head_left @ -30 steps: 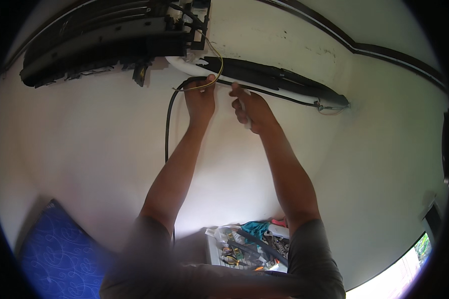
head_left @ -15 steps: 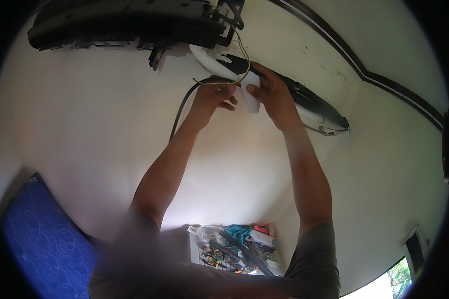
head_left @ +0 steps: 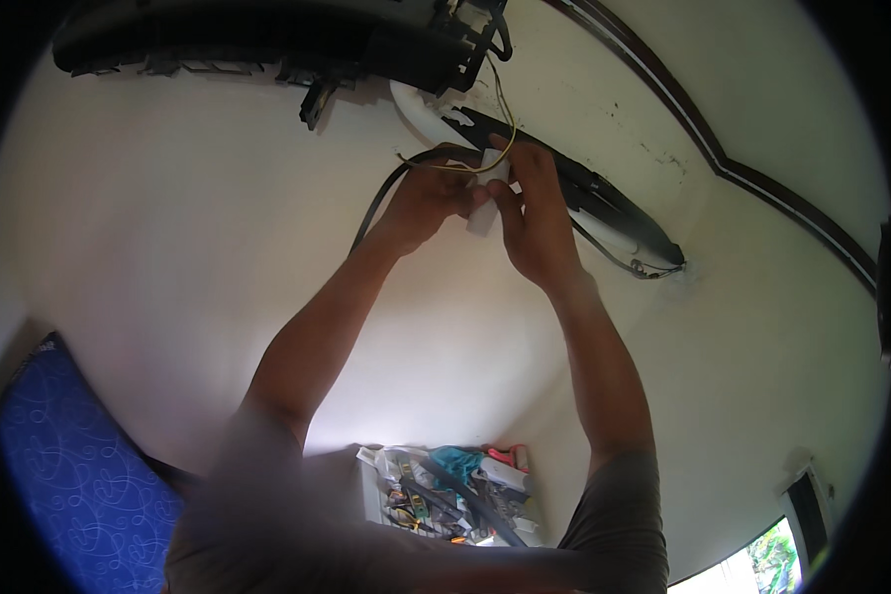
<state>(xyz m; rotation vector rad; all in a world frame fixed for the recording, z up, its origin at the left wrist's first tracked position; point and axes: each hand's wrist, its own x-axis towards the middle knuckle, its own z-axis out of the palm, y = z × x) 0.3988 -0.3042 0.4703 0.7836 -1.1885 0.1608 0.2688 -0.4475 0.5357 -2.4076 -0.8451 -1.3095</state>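
At the near left lies one blue patterned cushion. Right of it, near the middle, stands one white box crammed with a jumble of tools and cables, a teal piece and a red-orange piece showing on top; the single items in it are too small to count. Far above, on the white wall, hangs one long black unit with its casing open, and below its right end sits a curved white pipe. One black cable curves down from the left hand, which is closed around it and around the near end of thin yellow wires; these run up into the black unit. Between the two hands is one small white connector, a pale blocky piece, pinched from the left by the left hand's fingers and from the right by the right hand, whose fingers are curled narrow on it. Right of the hands, one long black bar slants along the wall, with a thin wire looping at its far right end.
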